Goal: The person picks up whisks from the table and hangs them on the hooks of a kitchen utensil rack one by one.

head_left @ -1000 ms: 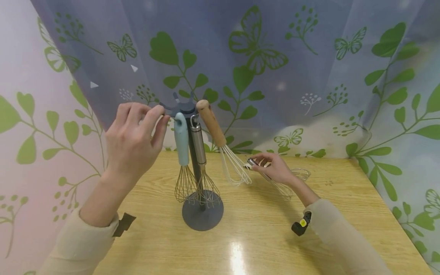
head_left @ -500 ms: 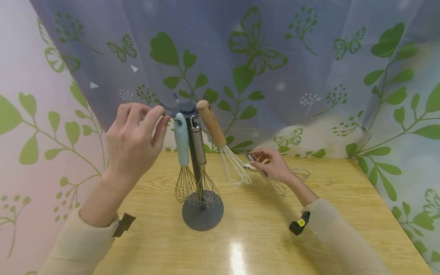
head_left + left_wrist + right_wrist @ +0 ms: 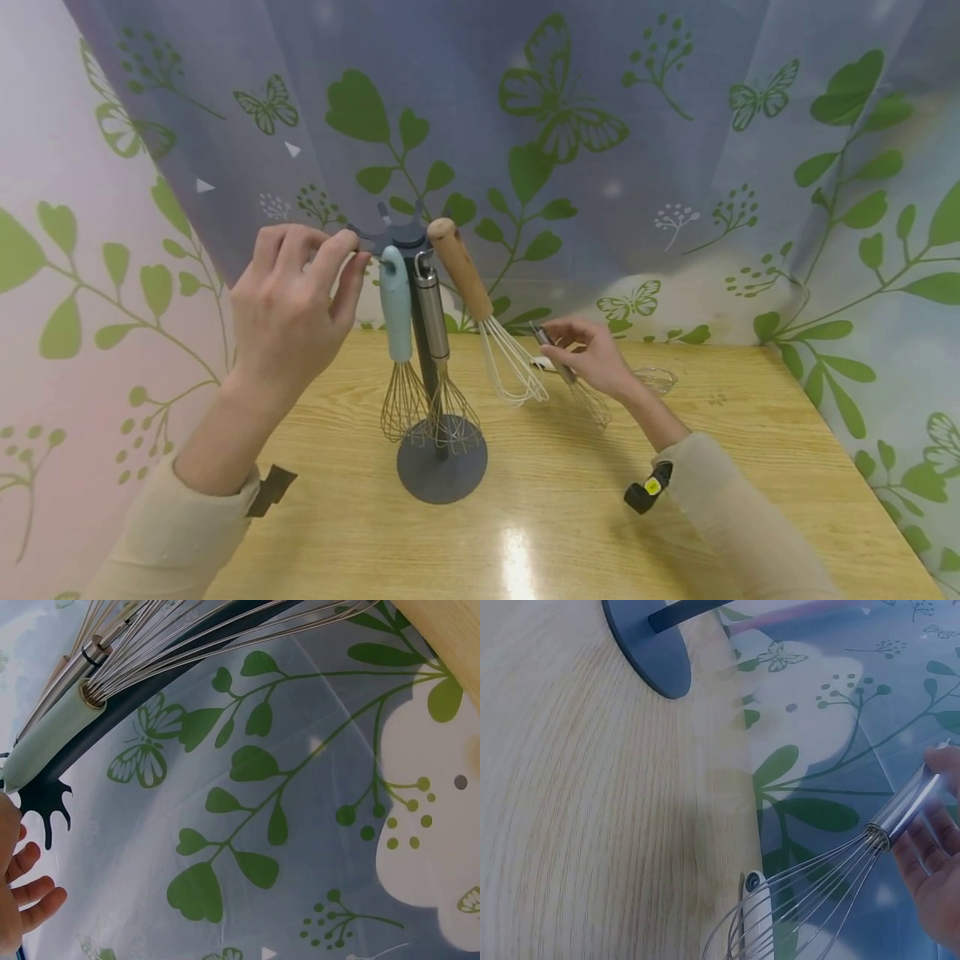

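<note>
My left hand [image 3: 285, 287] pinches the tip of a hook on the dark whisk stand [image 3: 442, 471], right beside the loop of a hanging whisk with a light blue handle [image 3: 397, 312]. A steel-handled whisk [image 3: 432, 312] and a wooden-handled whisk [image 3: 467, 273] hang next to it, the wooden one tilted outward. To the right, my right hand [image 3: 596, 358] holds another steel whisk [image 3: 904, 808] by its handle, loop end up and wires sloping down over the table. The left wrist view shows only some fingers [image 3: 34, 896] of the left hand at its edge.
A white-handled whisk [image 3: 757, 915] lies on the wooden table [image 3: 570, 517] behind the right hand, its wires [image 3: 656, 381] showing to the right. A patterned curtain [image 3: 465, 100] hangs along the table's back edge. Bare hooks [image 3: 386, 212] rise at the stand's far side.
My right hand has moved slightly left and up with the steel whisk, which has turned more upright. The left hand and the stand have stayed in place.
</note>
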Demonstrator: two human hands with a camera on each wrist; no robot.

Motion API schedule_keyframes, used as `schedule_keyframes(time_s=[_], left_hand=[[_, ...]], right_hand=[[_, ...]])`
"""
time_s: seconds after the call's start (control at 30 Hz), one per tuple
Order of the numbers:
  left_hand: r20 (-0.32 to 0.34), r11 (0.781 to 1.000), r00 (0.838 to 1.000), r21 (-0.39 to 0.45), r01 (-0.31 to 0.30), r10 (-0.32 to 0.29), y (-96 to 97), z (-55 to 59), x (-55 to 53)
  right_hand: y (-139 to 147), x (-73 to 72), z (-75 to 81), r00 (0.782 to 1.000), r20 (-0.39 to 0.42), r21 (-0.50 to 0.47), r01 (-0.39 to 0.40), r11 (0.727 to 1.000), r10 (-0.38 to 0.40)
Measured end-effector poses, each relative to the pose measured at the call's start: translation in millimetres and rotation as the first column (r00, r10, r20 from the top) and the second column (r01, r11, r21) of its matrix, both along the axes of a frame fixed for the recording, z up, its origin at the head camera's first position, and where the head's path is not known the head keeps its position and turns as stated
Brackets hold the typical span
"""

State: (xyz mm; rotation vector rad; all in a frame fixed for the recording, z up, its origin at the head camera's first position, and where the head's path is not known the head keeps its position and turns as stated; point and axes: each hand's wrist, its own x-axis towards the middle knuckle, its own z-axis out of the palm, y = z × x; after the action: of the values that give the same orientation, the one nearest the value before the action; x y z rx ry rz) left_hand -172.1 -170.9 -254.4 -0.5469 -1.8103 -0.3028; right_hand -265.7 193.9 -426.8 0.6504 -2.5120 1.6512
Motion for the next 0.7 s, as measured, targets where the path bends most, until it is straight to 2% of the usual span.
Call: schedule_keyframes(time_s=[0.7], left_hand=[[0.005,1.000,1.000,-0.006,-0.009,0.009,0.7,0.0,1.4]], right_hand=[[-17,-6.1,8.8,0.998,-0.042,-0.124,0.046,0.991,-0.052]])
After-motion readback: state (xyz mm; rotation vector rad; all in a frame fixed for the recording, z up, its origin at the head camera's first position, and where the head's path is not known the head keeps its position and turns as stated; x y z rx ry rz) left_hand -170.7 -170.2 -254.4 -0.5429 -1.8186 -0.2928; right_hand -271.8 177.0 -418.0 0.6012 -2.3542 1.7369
